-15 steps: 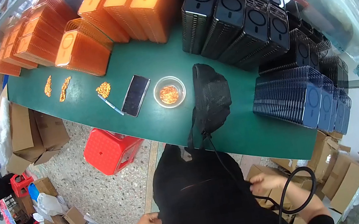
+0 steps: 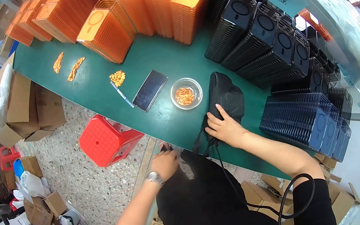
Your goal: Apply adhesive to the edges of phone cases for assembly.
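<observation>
At the green table (image 2: 172, 65), the right hand (image 2: 224, 128) lies flat and open on a black bag (image 2: 228, 97), which stretches toward one o'clock; the left hand (image 2: 165, 162), at eight o'clock, has a grip I cannot make out.

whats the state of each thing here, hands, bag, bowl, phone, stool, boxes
right hand: flat on the black bag, fingers spread
left hand: at the table edge, grip hidden
black bag: slumped on the table
glass bowl: upright, orange bits inside
phone: flat, screen dark
red stool: upright, unoccupied
cardboard boxes: flaps open
</observation>
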The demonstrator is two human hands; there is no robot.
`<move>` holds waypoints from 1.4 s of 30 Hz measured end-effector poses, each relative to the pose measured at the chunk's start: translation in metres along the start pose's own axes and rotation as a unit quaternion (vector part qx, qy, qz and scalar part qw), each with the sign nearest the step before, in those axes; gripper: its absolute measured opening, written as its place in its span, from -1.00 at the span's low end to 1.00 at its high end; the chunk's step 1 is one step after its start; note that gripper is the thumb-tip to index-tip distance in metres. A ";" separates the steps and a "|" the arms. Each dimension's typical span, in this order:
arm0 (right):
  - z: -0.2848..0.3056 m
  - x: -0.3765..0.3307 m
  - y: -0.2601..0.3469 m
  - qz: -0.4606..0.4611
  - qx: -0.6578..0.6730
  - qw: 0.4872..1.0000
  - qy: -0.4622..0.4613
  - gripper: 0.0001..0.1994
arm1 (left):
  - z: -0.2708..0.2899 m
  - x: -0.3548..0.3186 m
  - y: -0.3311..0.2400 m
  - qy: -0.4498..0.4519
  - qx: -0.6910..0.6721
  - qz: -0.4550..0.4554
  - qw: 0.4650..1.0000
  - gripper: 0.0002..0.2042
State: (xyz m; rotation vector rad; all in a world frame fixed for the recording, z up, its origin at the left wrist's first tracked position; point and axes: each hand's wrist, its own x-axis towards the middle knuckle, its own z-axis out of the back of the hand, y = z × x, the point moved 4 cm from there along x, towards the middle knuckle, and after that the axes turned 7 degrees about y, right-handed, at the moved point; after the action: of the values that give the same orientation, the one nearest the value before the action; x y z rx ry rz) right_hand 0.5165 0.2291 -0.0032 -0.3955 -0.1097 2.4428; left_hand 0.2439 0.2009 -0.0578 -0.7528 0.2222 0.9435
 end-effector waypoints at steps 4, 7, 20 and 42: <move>0.005 -0.026 0.000 0.029 0.133 0.977 0.164 -0.78 | -0.031 0.053 -0.049 -0.098 -0.138 0.062 0.984 -0.60; -0.003 -0.082 0.001 -0.014 0.115 0.988 0.101 -0.72 | -0.033 0.069 -0.073 -0.110 -0.096 0.081 0.986 -0.63; 0.053 -0.161 0.121 -0.231 0.782 0.573 -0.082 -0.22 | 0.021 0.081 -0.088 -0.117 -0.359 -0.020 0.926 -0.82; 0.049 0.009 -0.076 -0.250 0.398 0.880 -0.068 -0.17 | 0.267 -0.028 -0.200 -0.129 -0.225 -0.318 0.912 -0.89</move>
State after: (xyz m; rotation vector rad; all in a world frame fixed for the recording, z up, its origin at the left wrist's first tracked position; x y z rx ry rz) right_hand 0.5399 0.2946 0.0549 0.1652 0.6421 1.7912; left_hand 0.3491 0.2903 0.2474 -1.0263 -0.4740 0.4540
